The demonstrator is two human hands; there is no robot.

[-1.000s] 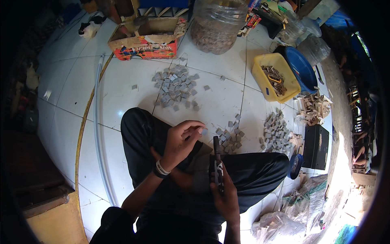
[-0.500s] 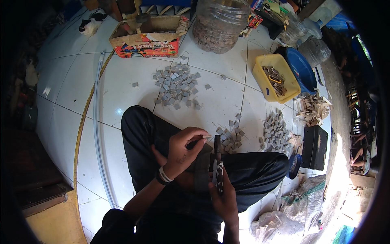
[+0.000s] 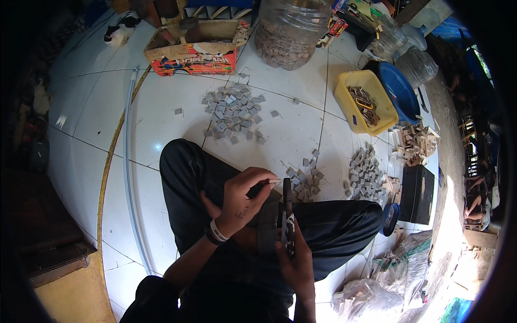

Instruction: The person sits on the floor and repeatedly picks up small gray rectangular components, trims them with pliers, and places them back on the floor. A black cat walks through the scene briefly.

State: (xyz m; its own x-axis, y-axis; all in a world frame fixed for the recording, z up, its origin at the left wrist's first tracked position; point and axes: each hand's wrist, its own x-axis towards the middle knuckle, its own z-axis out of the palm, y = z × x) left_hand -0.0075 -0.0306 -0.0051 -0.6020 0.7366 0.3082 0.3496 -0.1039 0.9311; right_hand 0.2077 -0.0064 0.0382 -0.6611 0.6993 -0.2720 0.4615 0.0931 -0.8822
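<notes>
Between thumb and forefinger, my left hand (image 3: 243, 199) pinches a small, thin, light-coloured piece (image 3: 274, 181). My right hand (image 3: 295, 264) is wrapped round a dark hand tool (image 3: 287, 207) with a black-and-white patterned handle; its exact kind is not clear from this side. The tool stands upright, its dark head just right of the pinched piece, and a slight gap seems to lie between them. Beyond the tool, on the floor, is a small pile of grey square pieces (image 3: 308, 185). A larger heap of similar pieces (image 3: 232, 113) lies farther off.
At right are another grey heap (image 3: 364, 175), wood offcuts (image 3: 414, 142), a yellow tub (image 3: 371, 129) and a blue basin (image 3: 401, 91). A red carton (image 3: 196, 64) and a clear plastic container (image 3: 291, 37) stand at the back. A long pipe (image 3: 129, 161) and a cat (image 3: 121, 32) are at left.
Hardly anything differs. Both hands keep their grip and place, with only a very slight shift of the whole view.
</notes>
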